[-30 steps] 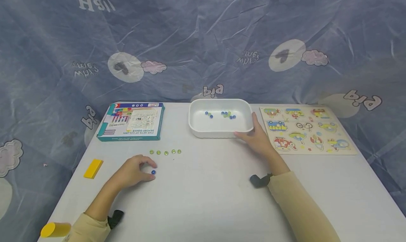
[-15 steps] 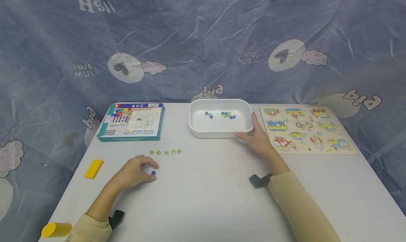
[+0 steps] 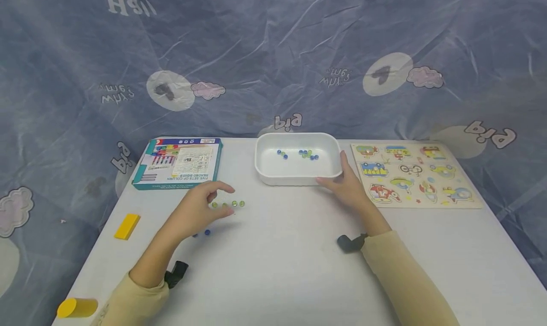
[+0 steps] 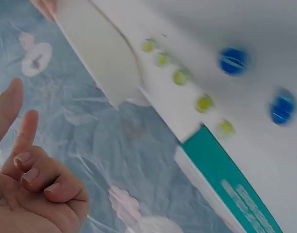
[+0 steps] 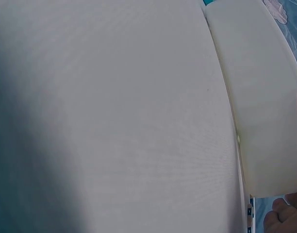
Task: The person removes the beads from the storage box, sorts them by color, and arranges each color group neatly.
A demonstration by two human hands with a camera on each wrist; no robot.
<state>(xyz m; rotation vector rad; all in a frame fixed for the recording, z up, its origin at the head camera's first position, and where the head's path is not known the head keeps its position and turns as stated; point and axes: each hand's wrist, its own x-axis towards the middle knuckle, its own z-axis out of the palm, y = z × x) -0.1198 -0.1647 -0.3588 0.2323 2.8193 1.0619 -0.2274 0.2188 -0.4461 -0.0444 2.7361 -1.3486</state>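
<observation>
My left hand (image 3: 196,212) hovers over a row of small yellow-green glass marbles (image 3: 234,204), thumb and index finger apart with nothing between them. Its other fingers (image 4: 56,177) are loosely curled in the left wrist view. Two blue marbles (image 3: 207,232) lie on the table just below the hand; both blue marbles (image 4: 232,60) look blurred in the left wrist view. With thumb in front and fingers along the side, my right hand (image 3: 348,188) grips the near right corner of a white tray (image 3: 290,180). Inside that tray sit several blue and green marbles (image 3: 308,154).
A teal-edged toy box (image 3: 179,164) stands back left, close to the left hand. At the left edge are a yellow block (image 3: 127,226) and a yellow cylinder (image 3: 78,308). A wooden picture puzzle board (image 3: 414,174) lies right of the tray.
My left hand has left the blue marble on the table and moved up and right to the green row. A second blue marble has come into view. The right hand and tray have stayed put.
</observation>
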